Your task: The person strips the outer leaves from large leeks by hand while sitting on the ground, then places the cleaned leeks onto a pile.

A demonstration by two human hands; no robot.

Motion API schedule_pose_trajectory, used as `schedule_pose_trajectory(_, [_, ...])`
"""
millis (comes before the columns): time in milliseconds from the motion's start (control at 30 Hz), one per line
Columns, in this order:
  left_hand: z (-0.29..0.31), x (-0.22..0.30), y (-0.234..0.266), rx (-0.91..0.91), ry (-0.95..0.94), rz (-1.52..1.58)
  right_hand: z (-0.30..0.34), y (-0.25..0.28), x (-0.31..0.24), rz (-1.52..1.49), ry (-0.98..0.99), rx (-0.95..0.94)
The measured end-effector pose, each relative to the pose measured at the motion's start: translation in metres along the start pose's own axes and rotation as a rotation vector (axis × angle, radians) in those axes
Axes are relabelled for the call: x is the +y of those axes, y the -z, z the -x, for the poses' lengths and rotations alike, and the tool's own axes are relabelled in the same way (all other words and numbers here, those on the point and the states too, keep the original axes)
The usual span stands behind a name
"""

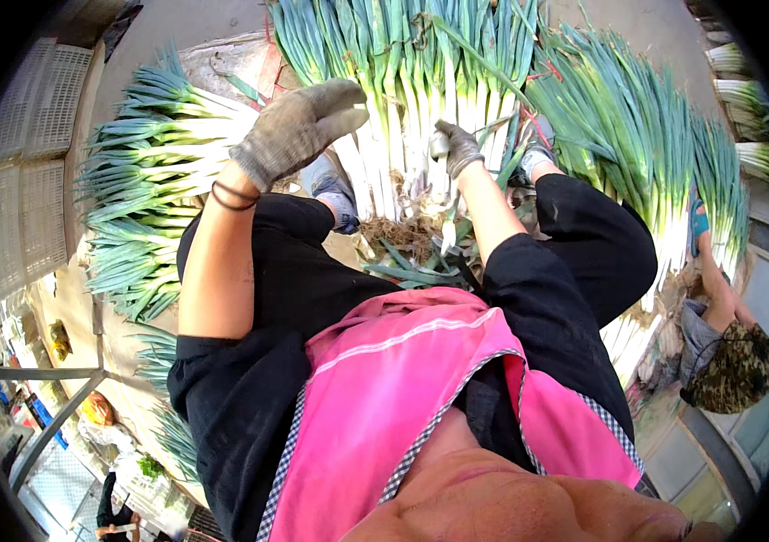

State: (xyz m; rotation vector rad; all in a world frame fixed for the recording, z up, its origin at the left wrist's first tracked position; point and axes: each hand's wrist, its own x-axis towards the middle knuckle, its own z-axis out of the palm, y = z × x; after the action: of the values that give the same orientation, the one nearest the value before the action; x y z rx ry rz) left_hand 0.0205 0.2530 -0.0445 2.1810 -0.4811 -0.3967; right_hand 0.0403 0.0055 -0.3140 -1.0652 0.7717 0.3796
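Long green onions (402,108) lie in a thick pile before me, green tops pointing away and roots (402,237) towards me. My left hand (306,125), in a dirty grey glove, is raised over the left side of this pile. Its fingers stretch to the right with the thumb apart, and nothing shows in them. On the right, my right hand (460,148), also gloved, is closed low over the white stalks. A small whitish end shows at its fingers; what it belongs to is unclear. My shoes (328,188) flank the pile.
More green onions (145,181) are stacked on the left, and another long row (619,135) runs along the right. A co-worker (732,352) is at the far right, reaching to that row. White plastic crates (18,217) stand at the left edge, near a metal frame (50,372).
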Motion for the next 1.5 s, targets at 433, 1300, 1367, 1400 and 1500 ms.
schedule_pose_trajectory(433, [-0.089, 0.047, -0.032, 0.432, 0.088, 1.339, 0.219, -0.035, -0.040, 1.034, 1.150, 0.110])
schedule_pose_trajectory(1300, [-0.003, 0.069, -0.121, -0.340, -0.778, -0.168, 0.211, 0.026, -0.105, -0.028, 0.238, -0.691])
schedule_pose_trajectory(1367, [0.018, 0.087, -0.118, -0.886, -0.879, -0.178, 0.206, 0.032, -0.104, -0.114, 0.177, -0.795])
schedule_pose_trajectory(1400, [0.016, 0.089, -0.109, -1.035, -0.651, -0.176, 0.203, 0.033, -0.100, -0.158, 0.163, -0.857])
schedule_pose_trajectory(1500, [-0.020, 0.042, -0.074, -0.589, -0.274, -0.003, 0.214, 0.027, -0.091, -0.134, 0.118, -0.959])
